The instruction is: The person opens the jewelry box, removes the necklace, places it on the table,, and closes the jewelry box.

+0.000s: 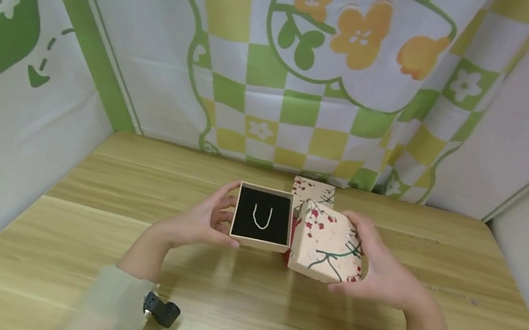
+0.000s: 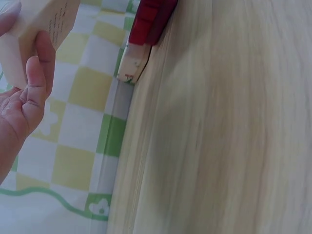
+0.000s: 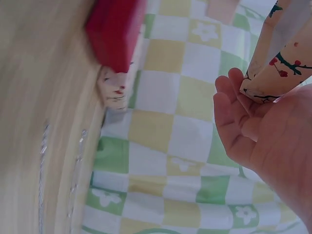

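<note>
Head view: left hand [image 1: 202, 219] grips the box [image 1: 258, 244] between thumb and fingers, open side towards the camera; a pale chain [image 1: 261, 219] lies U-shaped on the black lining [image 1: 283, 209]. Right hand [image 1: 378, 273] grips the lid [image 1: 327, 244], flower print showing, just beside the box; contact between the two cannot be confirmed. Both are held above the surface [image 1: 237, 319], short of the middle of its far edge. Near that edge sit a flowered box [image 1: 314, 188] and a red box [image 3: 117, 34], both partly hidden from the head camera.
</note>
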